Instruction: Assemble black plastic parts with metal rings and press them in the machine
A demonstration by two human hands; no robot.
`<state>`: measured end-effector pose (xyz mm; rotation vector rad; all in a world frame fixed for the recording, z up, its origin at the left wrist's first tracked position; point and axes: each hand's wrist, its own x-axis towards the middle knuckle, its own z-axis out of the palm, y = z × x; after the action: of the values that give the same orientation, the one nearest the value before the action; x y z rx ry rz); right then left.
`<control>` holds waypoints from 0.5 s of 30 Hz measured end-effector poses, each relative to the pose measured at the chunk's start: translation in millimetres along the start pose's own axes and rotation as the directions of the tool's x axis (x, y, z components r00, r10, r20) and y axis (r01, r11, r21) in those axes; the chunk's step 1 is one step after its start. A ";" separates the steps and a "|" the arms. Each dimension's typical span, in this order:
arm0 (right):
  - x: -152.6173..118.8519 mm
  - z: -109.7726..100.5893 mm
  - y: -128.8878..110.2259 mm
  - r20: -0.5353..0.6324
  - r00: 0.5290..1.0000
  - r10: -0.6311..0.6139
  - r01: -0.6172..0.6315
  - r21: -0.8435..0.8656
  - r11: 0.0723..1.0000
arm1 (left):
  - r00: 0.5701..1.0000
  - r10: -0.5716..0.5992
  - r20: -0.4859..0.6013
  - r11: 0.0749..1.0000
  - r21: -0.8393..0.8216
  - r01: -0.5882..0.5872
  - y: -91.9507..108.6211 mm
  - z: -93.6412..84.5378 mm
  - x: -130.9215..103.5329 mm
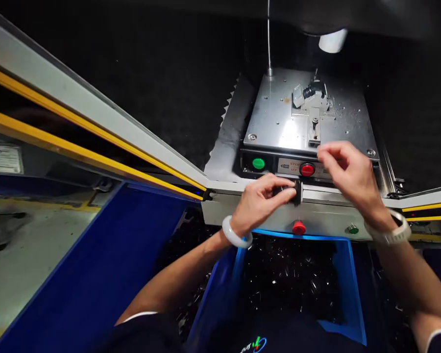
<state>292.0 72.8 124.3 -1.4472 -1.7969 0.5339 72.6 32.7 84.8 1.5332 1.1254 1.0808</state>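
Note:
My left hand (pixel 259 201), with a white bangle at the wrist, pinches a small black part (pixel 298 191) in front of the machine's front edge. Up and to the right, my right hand (pixel 347 166) is closed near the front edge of the metal plate (pixel 279 130); whatever its fingertips may hold is too small to make out. On the plate stands a metal fixture (pixel 315 105) with a black piece (pixel 315 88) lying in it. A green button (pixel 258 163) and a red button (pixel 307 169) sit on the panel below the plate.
A blue bin (pixel 356 294) full of dark shiny parts stands below the machine edge. A red knob (pixel 299 227) and a small green button (pixel 353 229) are on the front rail. Yellow-striped frames (pixel 95 162) slope in from the left and right.

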 end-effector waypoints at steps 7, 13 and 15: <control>179.0 21.2 -7.0 -0.180 0.964 0.194 -0.251 -0.397 0.882 | 0.965 0.098 -0.243 0.995 -0.008 -0.103 6.8 -17.0 129.1; 73.1 -40.7 -3.9 -0.002 0.988 -0.157 0.140 -0.433 0.890 | 0.981 0.027 -0.193 0.996 0.083 -0.011 13.4 -19.4 238.8; -3.7 -75.0 11.5 0.064 0.987 -0.147 0.159 -0.523 0.837 | 0.985 0.010 -0.174 0.995 0.104 0.009 16.4 -9.3 273.7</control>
<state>357.1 62.5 162.1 -1.6287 -2.1618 -0.0457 120.2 297.8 137.3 1.5423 1.3197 1.1913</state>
